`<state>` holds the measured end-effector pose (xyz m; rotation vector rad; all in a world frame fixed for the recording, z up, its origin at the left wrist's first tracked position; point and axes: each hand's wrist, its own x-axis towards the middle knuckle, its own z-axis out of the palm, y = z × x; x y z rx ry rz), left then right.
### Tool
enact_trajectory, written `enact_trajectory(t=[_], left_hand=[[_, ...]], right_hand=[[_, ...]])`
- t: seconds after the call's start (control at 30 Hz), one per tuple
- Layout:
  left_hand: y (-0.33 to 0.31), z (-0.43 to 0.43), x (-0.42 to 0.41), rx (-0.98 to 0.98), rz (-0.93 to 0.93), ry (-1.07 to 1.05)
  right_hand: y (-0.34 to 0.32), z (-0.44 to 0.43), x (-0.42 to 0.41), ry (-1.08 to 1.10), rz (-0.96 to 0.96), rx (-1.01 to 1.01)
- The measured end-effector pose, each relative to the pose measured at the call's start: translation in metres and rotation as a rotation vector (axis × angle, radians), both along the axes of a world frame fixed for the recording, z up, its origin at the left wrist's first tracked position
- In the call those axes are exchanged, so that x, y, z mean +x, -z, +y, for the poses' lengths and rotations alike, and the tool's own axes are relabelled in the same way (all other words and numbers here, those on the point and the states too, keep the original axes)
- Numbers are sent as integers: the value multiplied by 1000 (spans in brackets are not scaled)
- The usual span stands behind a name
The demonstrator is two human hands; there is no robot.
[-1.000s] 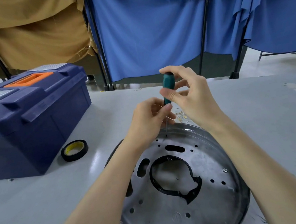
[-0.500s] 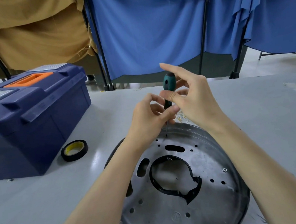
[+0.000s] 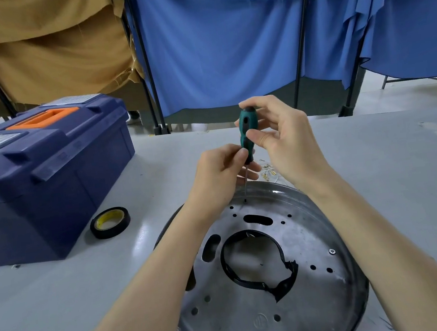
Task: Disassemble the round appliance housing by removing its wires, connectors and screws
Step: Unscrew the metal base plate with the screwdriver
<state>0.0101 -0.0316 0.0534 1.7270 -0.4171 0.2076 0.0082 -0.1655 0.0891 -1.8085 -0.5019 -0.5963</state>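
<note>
The round metal housing [image 3: 308,306] lies flat on the grey table, pierced with several holes and a black-rimmed centre opening [image 3: 255,263]. A green-handled screwdriver [image 3: 246,134] stands upright, its thin shaft reaching down to a hole at the housing's far edge. My right hand [image 3: 283,140] grips the handle from the top and side. My left hand [image 3: 221,173] pinches the handle's lower end and the shaft. One screw [image 3: 332,251] sits in the plate at the right.
A dark blue toolbox [image 3: 46,171] with an orange handle stands at the left. A roll of black tape [image 3: 110,222] lies beside it. Small loose connectors [image 3: 268,171] lie just beyond the housing. Blue and tan curtains hang behind the table.
My right hand's fingers have shifted around the handle, from extended to wrapped over its top. The screwdriver stays upright on the same hole. My left hand has barely moved.
</note>
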Motion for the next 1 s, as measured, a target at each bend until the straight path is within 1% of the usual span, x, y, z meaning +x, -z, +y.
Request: enact_trajectory(t=[0.1, 0.2, 0.37, 0.57, 0.67, 0.8, 0.93, 1.0], left_hand=[[2, 0, 1, -9, -18, -14], [0, 0, -1, -49, -31, -35], [0, 0, 0, 13, -18, 26], [1, 1, 0, 6, -49, -66], [1, 1, 1, 30, -46, -35], [2, 1, 1, 28, -22, -10], [3, 1, 2, -11, -50, -53], [2, 2, 2, -5, -52, -58]], right_hand=[[1, 1, -1, -20, -3, 3], [1, 2, -2, 21, -38, -55], [-1, -1, -1, 24, -1, 1], [0, 2, -2, 51, -30, -67], [0, -1, -1, 58, -10, -23], [0, -1, -2, 11, 16, 18], [1, 2, -2, 29, -26, -71], [0, 1, -2, 41, -32, -67]])
